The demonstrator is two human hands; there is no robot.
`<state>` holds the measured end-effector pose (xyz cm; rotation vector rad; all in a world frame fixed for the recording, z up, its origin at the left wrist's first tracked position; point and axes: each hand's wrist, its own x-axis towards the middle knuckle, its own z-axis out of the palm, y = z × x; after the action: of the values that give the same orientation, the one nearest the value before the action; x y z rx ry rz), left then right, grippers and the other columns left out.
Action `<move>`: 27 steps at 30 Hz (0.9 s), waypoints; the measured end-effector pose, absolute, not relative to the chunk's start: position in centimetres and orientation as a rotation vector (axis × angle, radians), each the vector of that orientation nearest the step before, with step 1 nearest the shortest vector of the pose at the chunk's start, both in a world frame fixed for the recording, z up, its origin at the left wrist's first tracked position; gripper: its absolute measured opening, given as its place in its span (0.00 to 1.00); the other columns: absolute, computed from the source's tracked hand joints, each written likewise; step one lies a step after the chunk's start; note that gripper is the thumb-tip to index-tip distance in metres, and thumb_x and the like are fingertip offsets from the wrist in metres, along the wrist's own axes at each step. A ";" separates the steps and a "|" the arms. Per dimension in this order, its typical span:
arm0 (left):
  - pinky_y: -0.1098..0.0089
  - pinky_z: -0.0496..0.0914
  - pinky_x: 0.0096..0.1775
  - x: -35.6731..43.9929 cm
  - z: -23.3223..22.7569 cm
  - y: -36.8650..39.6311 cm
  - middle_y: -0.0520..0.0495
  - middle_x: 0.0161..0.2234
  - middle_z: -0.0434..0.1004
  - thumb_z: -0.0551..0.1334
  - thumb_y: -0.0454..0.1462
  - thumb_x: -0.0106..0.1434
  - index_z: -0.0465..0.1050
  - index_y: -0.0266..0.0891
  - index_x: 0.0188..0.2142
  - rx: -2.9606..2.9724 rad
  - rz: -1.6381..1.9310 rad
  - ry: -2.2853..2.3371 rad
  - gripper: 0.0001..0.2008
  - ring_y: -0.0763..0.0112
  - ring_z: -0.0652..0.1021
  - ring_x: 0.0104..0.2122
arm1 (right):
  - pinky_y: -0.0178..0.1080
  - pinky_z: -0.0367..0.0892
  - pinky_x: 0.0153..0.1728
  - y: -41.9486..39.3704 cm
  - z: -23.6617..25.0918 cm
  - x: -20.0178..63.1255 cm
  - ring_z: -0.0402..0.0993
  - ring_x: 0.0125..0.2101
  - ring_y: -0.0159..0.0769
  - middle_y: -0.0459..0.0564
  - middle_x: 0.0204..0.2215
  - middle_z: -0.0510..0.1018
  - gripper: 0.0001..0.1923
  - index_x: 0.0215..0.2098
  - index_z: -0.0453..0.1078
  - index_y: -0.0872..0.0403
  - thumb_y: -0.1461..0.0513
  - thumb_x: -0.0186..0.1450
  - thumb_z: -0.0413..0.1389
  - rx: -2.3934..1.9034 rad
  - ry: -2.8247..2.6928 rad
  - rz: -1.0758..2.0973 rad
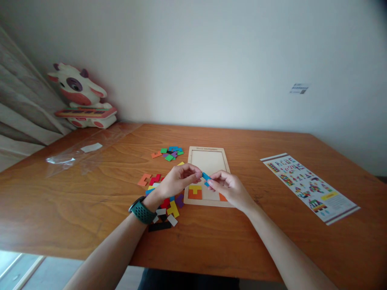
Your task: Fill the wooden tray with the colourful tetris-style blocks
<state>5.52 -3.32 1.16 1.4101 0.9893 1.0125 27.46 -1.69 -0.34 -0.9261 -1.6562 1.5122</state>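
A blue puzzle piece (pixel 206 176) is held up over the wooden puzzle tray (pixel 208 203), between my two hands. My left hand (pixel 177 180), with a watch on its wrist, pinches the end nearest to it. Thumb and fingers of my right hand (pixel 230 188) are closed on the other side of the piece. In the tray's lower left corner, a yellow piece (pixel 195 188) fits against an orange piece (pixel 195 195). Another orange piece (pixel 223 197) shows at the lower right, partly hidden by my right hand.
Loose coloured pieces (pixel 173 209) lie left of the tray, partly under my left arm. A smaller pile (pixel 169 154) sits farther back. On the right is a printed pattern sheet (pixel 311 187). A clear plastic bag (pixel 60 159) and a cow toy keyboard (pixel 86 112) are at the left.
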 end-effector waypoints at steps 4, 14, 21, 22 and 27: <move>0.69 0.72 0.41 5.7 0.9 -3.4 0.46 0.37 0.78 0.68 0.51 0.60 0.75 0.35 0.40 1.481 0.967 1.047 0.21 0.70 0.78 0.37 | 0.42 0.76 0.37 -1.4 -0.7 27.7 0.78 0.31 0.36 0.50 0.32 0.80 0.18 0.35 0.69 0.52 0.47 0.61 0.64 -0.940 -1.576 1.525; 0.69 0.72 0.38 7.0 0.3 -3.8 0.46 0.35 0.80 0.71 0.49 0.57 0.73 0.36 0.40 1.455 0.936 0.975 0.21 0.69 0.80 0.35 | 0.39 0.76 0.37 -1.7 0.0 27.7 0.79 0.31 0.32 0.45 0.37 0.73 0.22 0.55 0.68 0.48 0.55 0.64 0.61 -0.852 -1.630 1.553; 0.70 0.70 0.36 6.3 0.3 -3.9 0.47 0.34 0.80 0.64 0.42 0.65 0.77 0.38 0.39 1.946 0.808 1.276 0.09 0.70 0.77 0.33 | 0.36 0.75 0.30 -1.5 -0.4 28.4 0.79 0.28 0.32 0.47 0.39 0.73 0.17 0.51 0.70 0.49 0.54 0.65 0.59 -0.972 -1.751 1.420; 0.70 0.71 0.38 6.2 0.2 -3.9 0.46 0.36 0.80 0.64 0.40 0.65 0.77 0.39 0.39 2.050 0.802 1.292 0.07 0.68 0.77 0.35 | 0.36 0.73 0.27 -1.3 -0.6 28.6 0.78 0.27 0.31 0.48 0.40 0.74 0.16 0.49 0.70 0.50 0.54 0.65 0.59 -1.030 -1.777 1.359; 0.65 0.70 0.48 6.0 -0.5 -3.8 0.44 0.41 0.78 0.64 0.37 0.65 0.77 0.40 0.37 2.286 0.814 1.288 0.04 0.64 0.77 0.42 | 0.37 0.69 0.29 -0.4 -1.1 29.4 0.73 0.26 0.33 0.49 0.33 0.81 0.14 0.40 0.73 0.52 0.51 0.63 0.61 -1.196 -1.879 1.060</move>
<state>6.04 -3.77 -0.51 2.2860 1.2879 0.8137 29.39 -0.39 -1.08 -1.1955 -1.8787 1.0596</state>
